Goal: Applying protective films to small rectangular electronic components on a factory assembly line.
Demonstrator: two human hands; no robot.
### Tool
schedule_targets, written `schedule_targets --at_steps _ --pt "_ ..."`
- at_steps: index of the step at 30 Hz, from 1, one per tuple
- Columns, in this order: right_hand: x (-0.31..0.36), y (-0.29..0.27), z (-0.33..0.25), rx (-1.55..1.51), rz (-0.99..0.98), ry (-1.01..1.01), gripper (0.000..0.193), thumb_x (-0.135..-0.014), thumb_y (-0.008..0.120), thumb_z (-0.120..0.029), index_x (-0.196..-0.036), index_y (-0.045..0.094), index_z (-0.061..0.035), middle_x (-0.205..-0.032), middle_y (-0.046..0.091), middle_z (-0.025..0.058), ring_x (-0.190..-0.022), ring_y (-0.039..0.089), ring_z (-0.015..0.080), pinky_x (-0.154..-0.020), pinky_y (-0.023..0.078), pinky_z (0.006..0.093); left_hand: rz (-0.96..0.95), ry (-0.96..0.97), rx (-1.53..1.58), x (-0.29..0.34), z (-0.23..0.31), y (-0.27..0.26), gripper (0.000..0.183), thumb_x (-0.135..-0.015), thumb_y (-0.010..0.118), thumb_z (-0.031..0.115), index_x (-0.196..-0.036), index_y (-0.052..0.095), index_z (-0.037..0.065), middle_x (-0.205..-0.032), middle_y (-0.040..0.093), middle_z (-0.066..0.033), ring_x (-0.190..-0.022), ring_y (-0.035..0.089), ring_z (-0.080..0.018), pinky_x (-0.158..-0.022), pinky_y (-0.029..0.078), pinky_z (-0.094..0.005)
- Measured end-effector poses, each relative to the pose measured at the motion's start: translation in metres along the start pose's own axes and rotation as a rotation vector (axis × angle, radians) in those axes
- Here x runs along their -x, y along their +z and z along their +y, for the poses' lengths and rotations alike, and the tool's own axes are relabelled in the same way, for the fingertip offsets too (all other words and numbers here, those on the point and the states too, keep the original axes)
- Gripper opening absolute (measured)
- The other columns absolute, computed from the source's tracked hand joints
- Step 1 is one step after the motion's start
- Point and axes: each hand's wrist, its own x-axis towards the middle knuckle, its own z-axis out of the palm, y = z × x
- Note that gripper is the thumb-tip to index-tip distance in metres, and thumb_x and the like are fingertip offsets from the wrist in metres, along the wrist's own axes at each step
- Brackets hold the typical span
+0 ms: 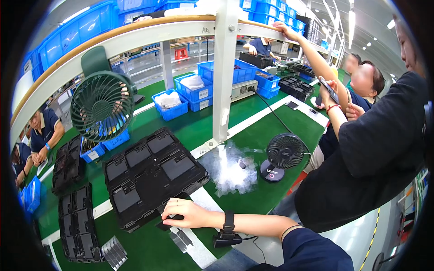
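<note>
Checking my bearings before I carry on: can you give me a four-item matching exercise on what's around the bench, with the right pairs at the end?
Column one:
1. Right hand
2. Left fan
3. Right fan
4. Large black tray

Column two:
A. stands on a round base
B. has flat dark panels in its compartments
C. has a dark wristband just behind it
D. is dark green

Right pairs: 1-C, 2-D, 3-A, 4-B.

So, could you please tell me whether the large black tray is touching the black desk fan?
Apart: the head view shows translucent pieces and green tabletop between the large black tray and the black desk fan.
</note>
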Motion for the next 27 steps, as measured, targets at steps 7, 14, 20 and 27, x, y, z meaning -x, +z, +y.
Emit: schedule_targets --at_steps 7,14,20,27 --pt "0.001 -0.001 0.001 0.004 0.013 -0.012 0.01 -0.077 0.063 -0.009 -0.084 0.058 -0.0039 -0.078 0.056 0.0064 -0.077 0.054 0.0221 -0.07 0.045 0.0325 0.356 -0.606 -0.86 0.026 -0.069 -0.056 0.016 -0.073 0.063 -0.01 -0.084 0.059 0.002 -0.078 0.054 -0.0034 -0.07 0.051 -0.0093 -0.061 0.041 -0.0205" --pt "0.0 -0.003 0.001 -0.042 -0.042 0.06 0.01 -0.08 0.061 -0.008 -0.088 0.058 -0.0021 -0.083 0.056 0.0067 -0.08 0.051 0.0236 -0.071 0.043 0.034 0.345 -0.598 -0.959 0.047 -0.119 -0.09 0.02 -0.075 0.067 -0.002 -0.093 0.06 0.001 -0.08 0.059 -0.0015 -0.07 0.054 -0.0074 -0.064 0.045 -0.0199" --pt "0.0 -0.003 -0.001 -0.075 0.019 0.062 0.01 -0.08 0.061 -0.008 -0.087 0.058 -0.002 -0.081 0.056 0.0065 -0.08 0.051 0.0232 -0.069 0.043 0.0341 0.407 -0.52 -1.001 0.058 -0.133 -0.1 0.014 -0.077 0.067 -0.001 -0.09 0.06 0.0 -0.08 0.06 -0.0029 -0.069 0.055 -0.0081 -0.063 0.046 -0.0209" --pt "-0.002 -0.003 0.003 -0.027 0.031 0.064 0.013 -0.079 0.063 -0.015 -0.083 0.06 -0.0029 -0.079 0.06 0.0054 -0.079 0.053 0.0222 -0.069 0.044 0.0331 0.447 -0.534 -1.107 0.05 -0.132 -0.089 0.008 -0.08 0.065 0.003 -0.085 0.062 -0.002 -0.077 0.062 -0.0051 -0.067 0.057 -0.0101 -0.062 0.047 -0.0225"
